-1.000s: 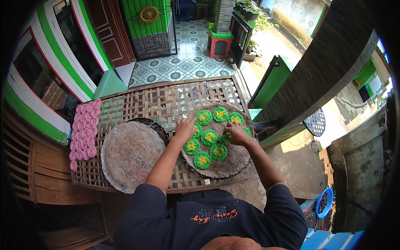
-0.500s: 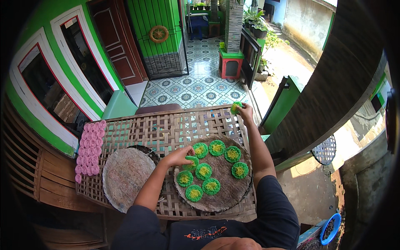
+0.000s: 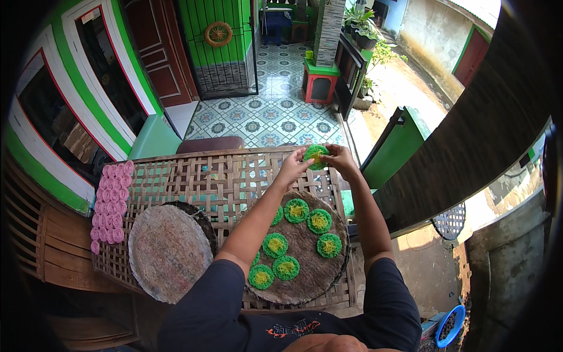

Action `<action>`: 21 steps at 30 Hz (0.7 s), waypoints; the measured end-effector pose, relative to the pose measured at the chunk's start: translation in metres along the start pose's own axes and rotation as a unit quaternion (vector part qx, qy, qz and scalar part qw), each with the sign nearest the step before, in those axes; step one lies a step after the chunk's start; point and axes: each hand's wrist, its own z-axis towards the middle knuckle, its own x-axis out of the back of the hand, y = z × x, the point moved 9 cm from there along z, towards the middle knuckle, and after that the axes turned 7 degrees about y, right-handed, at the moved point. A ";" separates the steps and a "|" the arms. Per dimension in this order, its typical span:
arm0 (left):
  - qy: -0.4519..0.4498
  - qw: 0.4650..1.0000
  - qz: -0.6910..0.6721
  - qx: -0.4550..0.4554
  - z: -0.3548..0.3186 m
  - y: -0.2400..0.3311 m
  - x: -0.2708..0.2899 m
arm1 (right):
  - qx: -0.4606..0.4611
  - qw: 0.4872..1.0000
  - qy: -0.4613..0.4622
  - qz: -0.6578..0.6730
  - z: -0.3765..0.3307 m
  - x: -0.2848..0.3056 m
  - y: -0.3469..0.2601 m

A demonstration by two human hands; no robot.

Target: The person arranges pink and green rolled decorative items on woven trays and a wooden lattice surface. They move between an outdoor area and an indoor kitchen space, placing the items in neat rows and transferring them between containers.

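Both hands meet at the far edge of the woven rack: the left hand [image 3: 293, 166] and the right hand [image 3: 338, 158] each pinch one side of a single round green disc [image 3: 315, 156] with a yellow centre, fingers curled closed on its rim so it is held up between them, above the rack's far right corner. The disc looks lacy and rough-edged, like a nest of fine strands. Nearer, under the forearms, lies a round flat tray [image 3: 305, 276] with a dull, grey-brown matted surface; on it sit more green and yellow discs [image 3: 297, 210] of the same shape, set close together but mostly apart, some hidden by the left arm. To the left lies a second round tray [image 3: 169, 252] of the same rough material, bare on top. Both rest on the bamboo lattice rack [image 3: 199, 185], an open weave of flat pale strips. Along its left edge lie rows of small pink discs [image 3: 108, 202], packed touching one another.
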 end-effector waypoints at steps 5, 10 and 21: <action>-0.025 0.947 0.314 -0.060 -0.032 -0.012 0.033 | -0.043 0.996 0.082 -0.007 0.011 0.036 0.052; 0.009 0.860 0.503 -0.083 -0.075 -0.011 0.082 | -0.022 0.928 0.122 -0.350 0.010 0.048 0.083; -0.018 0.804 0.595 0.008 -0.110 -0.042 0.146 | 0.353 0.715 -0.223 -0.561 -0.133 -0.144 0.026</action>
